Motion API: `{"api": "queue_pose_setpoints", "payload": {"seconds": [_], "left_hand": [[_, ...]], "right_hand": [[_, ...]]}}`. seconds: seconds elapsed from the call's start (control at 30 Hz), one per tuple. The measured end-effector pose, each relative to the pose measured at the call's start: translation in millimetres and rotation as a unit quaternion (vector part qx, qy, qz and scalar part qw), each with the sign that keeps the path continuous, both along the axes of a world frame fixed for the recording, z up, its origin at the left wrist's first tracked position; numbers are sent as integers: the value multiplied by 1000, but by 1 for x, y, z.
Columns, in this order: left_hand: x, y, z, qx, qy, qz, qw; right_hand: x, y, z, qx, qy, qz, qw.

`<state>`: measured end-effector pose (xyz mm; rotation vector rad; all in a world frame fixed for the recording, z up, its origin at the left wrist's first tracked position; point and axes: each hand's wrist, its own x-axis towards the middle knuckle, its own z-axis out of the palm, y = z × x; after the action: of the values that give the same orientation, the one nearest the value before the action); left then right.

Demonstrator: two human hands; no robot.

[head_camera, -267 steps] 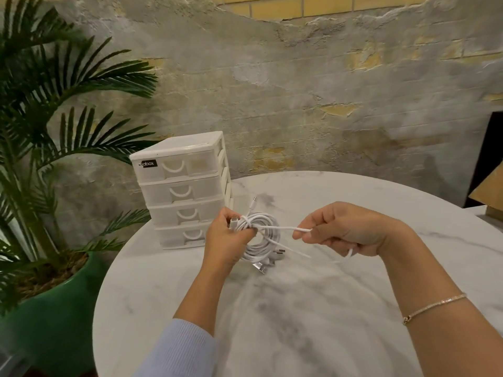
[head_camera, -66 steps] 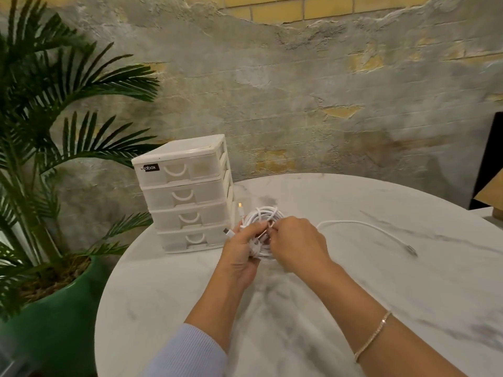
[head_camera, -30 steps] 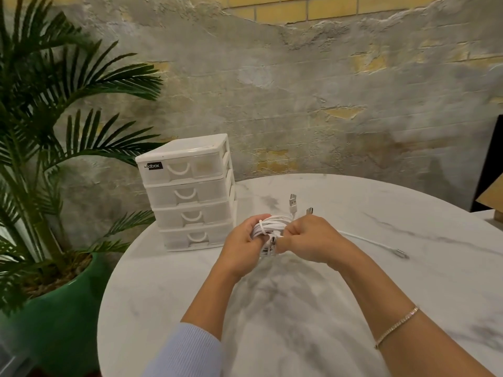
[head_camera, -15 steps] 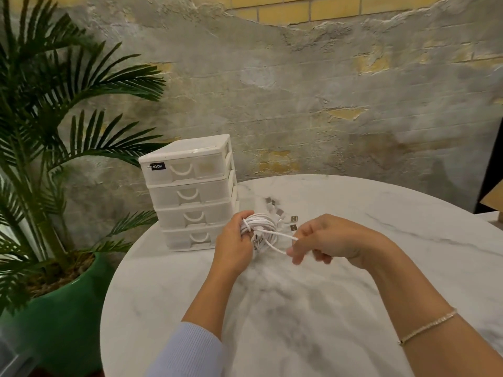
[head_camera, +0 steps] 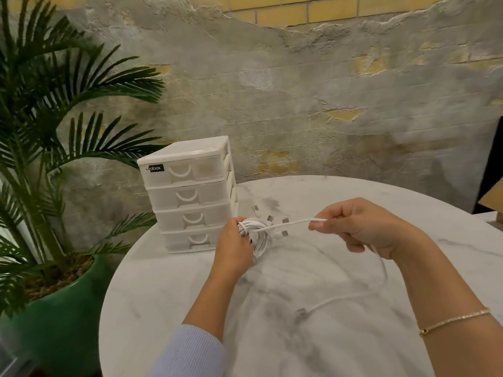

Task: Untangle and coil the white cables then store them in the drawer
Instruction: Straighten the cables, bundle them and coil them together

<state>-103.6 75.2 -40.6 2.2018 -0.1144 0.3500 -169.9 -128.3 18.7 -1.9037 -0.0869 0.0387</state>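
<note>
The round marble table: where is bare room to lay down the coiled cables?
The round marble table is bare at the back right, between the right hand and the far rim. It is crowded by the white four-drawer box, where the left hand holds the white cable coil.
</note>
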Motion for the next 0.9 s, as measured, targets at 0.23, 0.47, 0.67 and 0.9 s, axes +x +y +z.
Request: {"api": "queue_pose_setpoints", "payload": {"seconds": [0.23, 0.47, 0.67, 0.9], "left_hand": [[-8, 3, 4, 115, -19, -35, 993], [-21, -2, 11, 40, -24, -172, 984], [-30, -10, 16, -99, -12, -259, 961], [-29, -11, 15, -165, 19, -223, 961]], "right_hand": [[7, -13, 1, -27, -198, -275, 940], [25, -9, -18, -119, -148, -380, 905], [31, -3, -31, -191, -27, -314, 930], [45, 6, -44, -257, 30, -219, 941]]}}
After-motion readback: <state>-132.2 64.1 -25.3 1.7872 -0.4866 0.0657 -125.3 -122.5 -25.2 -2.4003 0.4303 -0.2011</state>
